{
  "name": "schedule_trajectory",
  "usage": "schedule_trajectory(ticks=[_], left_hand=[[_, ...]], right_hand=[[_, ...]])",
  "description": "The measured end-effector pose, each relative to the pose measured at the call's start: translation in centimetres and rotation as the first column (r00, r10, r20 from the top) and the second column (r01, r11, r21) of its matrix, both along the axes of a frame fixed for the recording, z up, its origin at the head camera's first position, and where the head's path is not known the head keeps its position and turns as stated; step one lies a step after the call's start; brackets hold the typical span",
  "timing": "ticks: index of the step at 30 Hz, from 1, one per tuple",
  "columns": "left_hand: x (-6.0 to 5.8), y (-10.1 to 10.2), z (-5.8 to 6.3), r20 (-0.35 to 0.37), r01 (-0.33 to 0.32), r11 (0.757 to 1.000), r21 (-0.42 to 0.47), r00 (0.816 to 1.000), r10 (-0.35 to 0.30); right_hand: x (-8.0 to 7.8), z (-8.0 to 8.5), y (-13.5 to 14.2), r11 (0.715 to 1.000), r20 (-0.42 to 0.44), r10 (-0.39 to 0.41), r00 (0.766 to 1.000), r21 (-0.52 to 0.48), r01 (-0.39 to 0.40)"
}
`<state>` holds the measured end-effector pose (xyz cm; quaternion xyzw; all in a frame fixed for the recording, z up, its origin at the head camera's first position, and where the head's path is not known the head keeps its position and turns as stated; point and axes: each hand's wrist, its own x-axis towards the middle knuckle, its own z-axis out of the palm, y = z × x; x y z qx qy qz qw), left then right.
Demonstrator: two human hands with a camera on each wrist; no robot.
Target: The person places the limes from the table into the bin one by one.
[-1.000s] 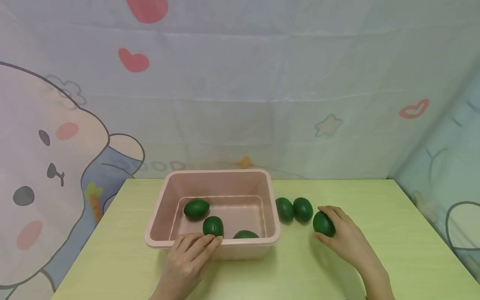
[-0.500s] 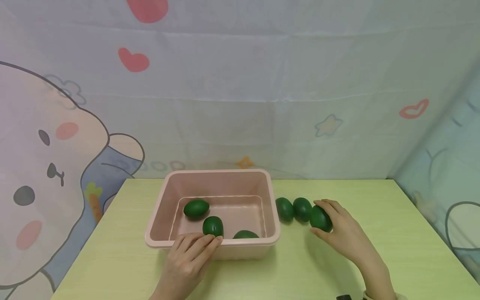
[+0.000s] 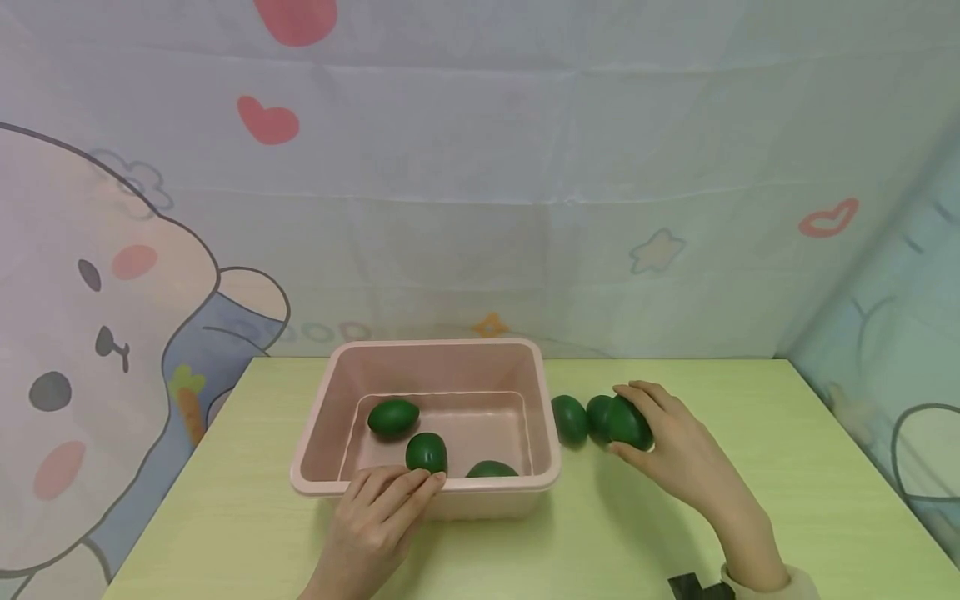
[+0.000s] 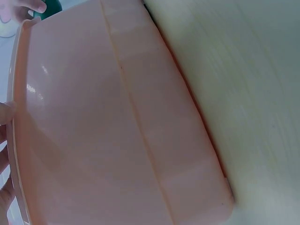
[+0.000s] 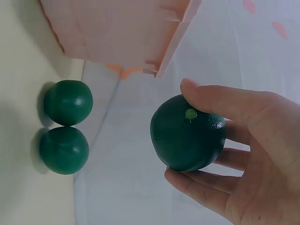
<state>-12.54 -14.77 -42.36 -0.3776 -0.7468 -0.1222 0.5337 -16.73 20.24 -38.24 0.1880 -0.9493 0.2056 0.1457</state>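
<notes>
My right hand (image 3: 678, 450) holds a dark green avocado (image 3: 628, 423) between thumb and fingers. In the right wrist view this avocado (image 5: 187, 133) has a pale green stem spot and is raised off the table. Below it, two more avocados (image 5: 69, 103) lie side by side on the table; in the head view the held one overlaps the nearer of them. My left hand (image 3: 378, 521) grips the front rim of a pink plastic box (image 3: 498, 504), its fingers (image 4: 5, 112) hooked over the edge. Inside the box lie three avocados (image 3: 393, 418), one partly hidden by the front wall.
The box stands on a pale yellow-green table (image 3: 720, 400), with the two loose avocados just right of its side wall. A printed cloth backdrop (image 3: 465, 275) hangs behind the table. A black object (image 3: 701, 587) shows by my right sleeve.
My right hand has carried its avocado leftward and slightly up, from right of the loose pair to over the nearer one. The left hand and the box have stayed put.
</notes>
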Motion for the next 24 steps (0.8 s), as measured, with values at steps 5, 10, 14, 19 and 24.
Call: schedule_trajectory(ticks=[5, 10, 14, 19, 24], left_hand=[[0.0, -0.1, -0.1, 0.001, -0.002, 1.000, -0.002, 1.000, 0.002], [0.0, 0.0, -0.1, -0.002, -0.003, 1.000, -0.006, 1.000, 0.003], [0.0, 0.0, 0.0, -0.006, -0.002, 1.000, -0.007, 1.000, 0.002], [0.0, 0.0, 0.0, -0.002, -0.003, 1.000, -0.006, 1.000, 0.003], [0.0, -0.1, -0.1, -0.005, -0.004, 1.000, -0.010, 1.000, 0.004]], right_hand=[[-0.2, 0.7, -0.4, 1.000, -0.001, 0.010, 1.000, 0.006, -0.010], [-0.2, 1.7, -0.9, 1.000, 0.002, 0.023, 1.000, 0.017, -0.023], [-0.3, 2.5, -1.4, 0.999, 0.001, 0.030, 1.000, 0.032, -0.030], [-0.3, 3.1, -2.0, 0.998, -0.001, 0.047, 0.999, 0.050, -0.047], [-0.4, 3.5, -2.5, 0.997, -0.025, 0.062, 0.998, 0.047, -0.060]])
